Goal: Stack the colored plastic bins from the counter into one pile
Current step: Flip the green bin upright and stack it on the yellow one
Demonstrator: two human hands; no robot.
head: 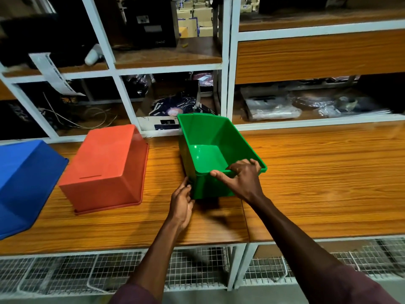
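Observation:
A green bin stands mouth-up at the middle of the wooden counter, tilted slightly. My right hand grips its near rim, fingers hooked inside and thumb along the edge. My left hand presses against the bin's lower near-left corner. To its left an orange-red bin lies upside down on the counter. A blue bin, also upside down, sits at the far left and is partly cut off by the frame.
A white-framed shelf unit rises behind the counter, holding cables, plastic-wrapped packages and dark equipment. Wire mesh baskets hang under the counter's front edge. Bare counter stretches to the right of the green bin.

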